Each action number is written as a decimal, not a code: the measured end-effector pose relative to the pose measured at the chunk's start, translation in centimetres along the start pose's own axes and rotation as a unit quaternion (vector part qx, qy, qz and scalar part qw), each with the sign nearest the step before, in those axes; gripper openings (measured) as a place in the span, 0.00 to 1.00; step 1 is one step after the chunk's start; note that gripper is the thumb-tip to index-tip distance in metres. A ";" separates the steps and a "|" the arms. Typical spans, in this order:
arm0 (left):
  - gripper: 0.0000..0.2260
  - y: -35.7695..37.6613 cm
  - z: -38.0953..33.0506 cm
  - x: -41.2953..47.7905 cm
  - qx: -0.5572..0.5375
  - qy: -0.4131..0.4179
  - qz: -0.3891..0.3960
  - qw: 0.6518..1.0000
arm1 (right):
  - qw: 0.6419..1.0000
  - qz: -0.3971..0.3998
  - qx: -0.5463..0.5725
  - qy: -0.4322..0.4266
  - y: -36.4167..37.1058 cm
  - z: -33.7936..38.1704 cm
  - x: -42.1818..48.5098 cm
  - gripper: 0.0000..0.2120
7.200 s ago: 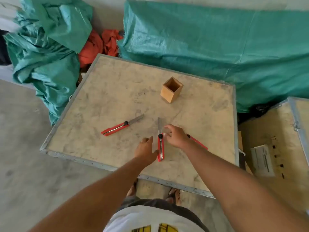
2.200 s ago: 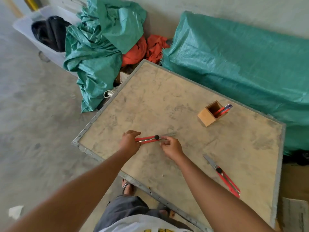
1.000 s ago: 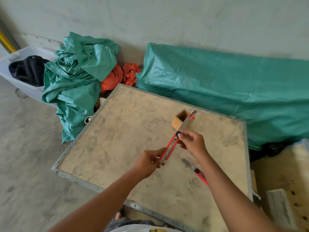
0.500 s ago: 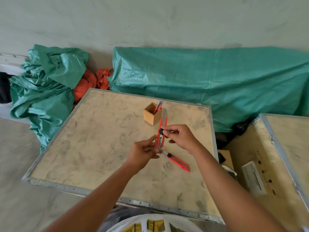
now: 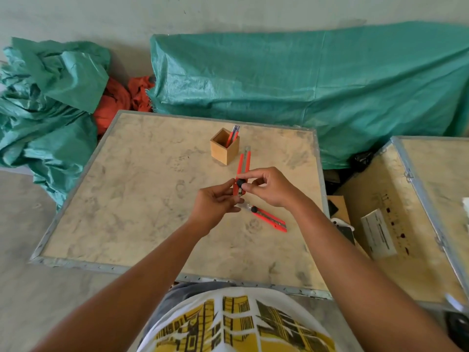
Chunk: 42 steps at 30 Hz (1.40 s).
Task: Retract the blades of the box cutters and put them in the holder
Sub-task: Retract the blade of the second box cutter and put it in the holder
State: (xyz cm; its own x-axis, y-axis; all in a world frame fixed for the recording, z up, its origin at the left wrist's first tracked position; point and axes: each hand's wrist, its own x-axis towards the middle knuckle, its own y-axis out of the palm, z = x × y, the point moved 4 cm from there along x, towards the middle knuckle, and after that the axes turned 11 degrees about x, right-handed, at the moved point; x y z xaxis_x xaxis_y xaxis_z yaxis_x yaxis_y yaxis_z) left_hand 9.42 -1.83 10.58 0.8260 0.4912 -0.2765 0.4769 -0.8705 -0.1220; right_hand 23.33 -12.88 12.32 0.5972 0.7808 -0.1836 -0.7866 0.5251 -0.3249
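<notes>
Table edges: the wooden tabletop (image 5: 132, 199) has a metal rim all round; its near edge runs just in front of the person's shirt, its far edge sits against the green tarp (image 5: 317, 85).
Open room: the whole left half of the tabletop lies bare, and so does a wide strip along the near edge; the right edge is close beside the right forearm, with a second crate (image 5: 406, 224) just past the gap.
Held box cutter (image 5: 243, 168): lifted above the table between both hands, long axis nearly straight away from the person, metal tip pointing toward the far edge, just right of the holder.
Left hand (image 5: 215, 204): fingers closed on the near end of the red handle.
Right hand (image 5: 271, 186): thumb and forefinger pinched at the black knob on the handle, other fingers curled.
Holder (image 5: 224, 148): a square wooden box, upright, toward the far edge, with one box cutter in the holder (image 5: 232, 137) standing tilted to the right.
Third box cutter (image 5: 269, 221): flat on the table just below the hands, long axis diagonal, black knob end toward the left hand, handle running toward the near right.
</notes>
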 end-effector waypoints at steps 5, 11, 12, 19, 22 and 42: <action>0.21 -1.3 0.2 1.4 0.012 0.000 0.000 1.000 | 0.998 -0.060 0.002 -0.001 0.5 0.2 1.7 0.10; 0.22 -2.5 0.6 3.3 0.004 -0.009 -0.007 1.000 | 0.999 -0.034 0.015 -0.003 1.1 0.1 4.0 0.11; 0.22 -2.5 0.7 3.7 0.004 -0.010 -0.006 1.000 | 0.999 -0.043 0.010 -0.003 1.2 0.0 4.4 0.09; 0.22 -3.1 1.2 6.8 0.016 -0.031 -0.009 0.999 | 0.999 -0.034 0.014 0.004 1.2 -0.6 7.2 0.12; 0.22 -3.4 1.3 8.2 0.009 -0.038 -0.013 0.999 | 0.999 -0.027 0.016 0.011 1.0 -0.9 8.7 0.12; 0.34 -6.1 -0.2 23.7 0.242 -0.021 -0.108 0.964 | 0.979 -0.200 -0.002 -0.038 -2.2 -1.2 24.2 0.12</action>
State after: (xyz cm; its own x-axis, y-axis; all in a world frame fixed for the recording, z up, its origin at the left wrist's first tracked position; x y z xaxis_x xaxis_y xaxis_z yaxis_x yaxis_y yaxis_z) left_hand 26.13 15.13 4.94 0.7061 0.6690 -0.2320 0.4315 -0.6663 -0.6081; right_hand 39.68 4.50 7.48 0.8437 0.5362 0.0280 -0.4919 0.7928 -0.3599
